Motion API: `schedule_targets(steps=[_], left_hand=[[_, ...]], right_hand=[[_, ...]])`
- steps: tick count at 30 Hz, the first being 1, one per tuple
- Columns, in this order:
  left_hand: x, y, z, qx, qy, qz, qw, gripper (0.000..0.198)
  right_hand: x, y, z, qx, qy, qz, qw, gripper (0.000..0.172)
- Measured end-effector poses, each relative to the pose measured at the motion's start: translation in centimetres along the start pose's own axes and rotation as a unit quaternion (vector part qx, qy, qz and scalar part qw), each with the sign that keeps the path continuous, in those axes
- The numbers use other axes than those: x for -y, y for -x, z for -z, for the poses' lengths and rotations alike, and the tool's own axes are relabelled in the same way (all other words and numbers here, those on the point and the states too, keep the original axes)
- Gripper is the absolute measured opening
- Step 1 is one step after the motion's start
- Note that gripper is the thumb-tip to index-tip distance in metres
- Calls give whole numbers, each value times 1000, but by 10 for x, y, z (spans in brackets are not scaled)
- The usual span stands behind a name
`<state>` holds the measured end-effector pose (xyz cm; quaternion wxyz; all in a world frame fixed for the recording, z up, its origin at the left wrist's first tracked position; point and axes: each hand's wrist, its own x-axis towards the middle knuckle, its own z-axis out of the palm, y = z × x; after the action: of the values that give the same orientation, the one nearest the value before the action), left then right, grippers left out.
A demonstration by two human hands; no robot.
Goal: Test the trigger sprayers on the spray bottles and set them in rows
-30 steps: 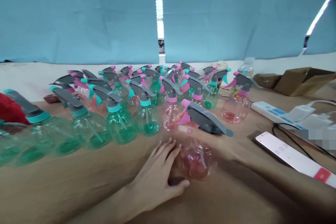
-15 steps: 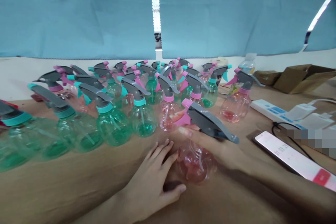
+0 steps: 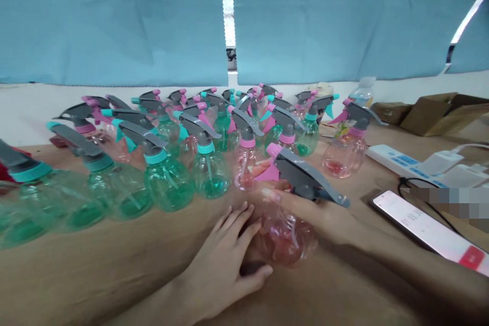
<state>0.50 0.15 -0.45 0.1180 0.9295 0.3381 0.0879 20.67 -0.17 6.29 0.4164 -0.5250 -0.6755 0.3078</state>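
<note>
A pink spray bottle (image 3: 286,244) with a grey head and pink nozzle stands in front of me, a little pink liquid inside. My right hand (image 3: 321,211) comes from the right and is closed round its neck, just under the spray head. Some of its fingers are hidden behind the neck. Flat on the table beside the bottle's left side lies my left hand (image 3: 225,252), fingers stretched out, holding nothing. Just beyond are a green spray bottle (image 3: 211,175) and another pink spray bottle (image 3: 244,163), both upright.
Several green and pink spray bottles crowd the wooden table (image 3: 126,270) from the left to the back. One pink bottle (image 3: 342,155) stands apart at right. Further right are a power strip (image 3: 397,160), a phone (image 3: 424,224), a cable and a cardboard box (image 3: 430,114).
The view has shifted slightly, so everything sits a little further right. My hands and the held spray bottle keep the same pose.
</note>
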Motion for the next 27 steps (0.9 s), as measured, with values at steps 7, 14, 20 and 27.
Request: schedule_targets(steps=[7, 14, 20, 27], left_hand=[[1, 0, 0, 2, 10, 2, 1000, 60], [0, 0, 0, -10, 14, -4, 1000, 61], [0, 0, 0, 5, 1, -1, 1000, 62], [1, 0, 0, 1, 1, -2, 1000, 62]], right_hand=[[6, 0, 2, -53, 10, 58, 997, 23], [5, -1, 1, -6, -19, 39, 999, 25], [1, -1, 1, 39, -62, 22, 997, 21], [5, -2, 3, 4, -2, 42, 999, 18]])
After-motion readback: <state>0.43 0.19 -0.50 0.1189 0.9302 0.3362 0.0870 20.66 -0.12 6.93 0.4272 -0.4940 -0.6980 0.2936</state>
